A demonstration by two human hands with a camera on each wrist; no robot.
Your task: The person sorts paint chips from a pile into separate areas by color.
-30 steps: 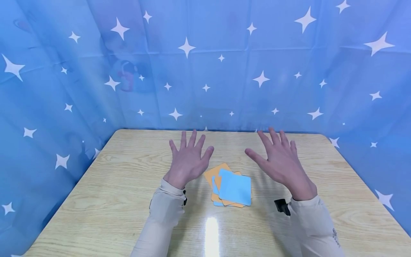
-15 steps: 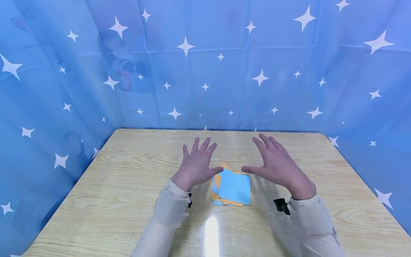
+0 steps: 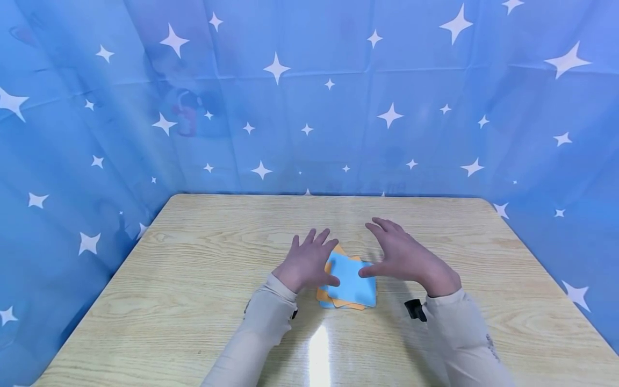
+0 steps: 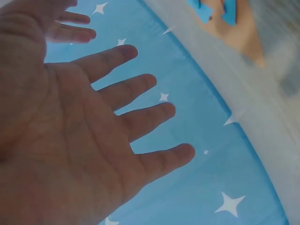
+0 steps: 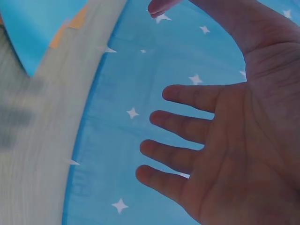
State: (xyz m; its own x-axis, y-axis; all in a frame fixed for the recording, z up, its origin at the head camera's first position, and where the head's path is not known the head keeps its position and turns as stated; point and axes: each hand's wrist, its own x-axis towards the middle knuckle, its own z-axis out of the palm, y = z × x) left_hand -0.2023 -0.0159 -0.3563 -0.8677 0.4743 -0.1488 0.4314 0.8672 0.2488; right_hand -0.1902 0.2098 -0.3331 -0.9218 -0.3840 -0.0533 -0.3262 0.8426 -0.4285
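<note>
Cards [image 3: 349, 282] sit in a loose, fanned stack of blue and orange squares just below centre of the head frame, on the near-middle of the table [image 3: 193, 301].

Left hand [image 3: 309, 262]: fingers straight and spread, holding nothing. It hovers at the stack's left edge, thumb overlapping the top blue card; can't tell if it touches. Left wrist view shows a flat palm [image 4: 61, 140], fingers [image 4: 140, 119] apart, with only the starred backdrop [image 4: 197, 164] behind.

Right hand [image 3: 406, 258]: also released, fingers extended, nothing held. Thumb tip is at the stack's upper right corner; contact unclear. Right wrist view confirms a bare palm [image 5: 253, 136].

Key relation: the stack lies between the two hands, right of the left hand and left of the right, slightly toward the bottom of the frame from both palms. Both are about equally close; the left covers a bit more of the stack. Cards are near square, so no real long axis; the top blue one is slightly rotated against the ones under it.
</note>
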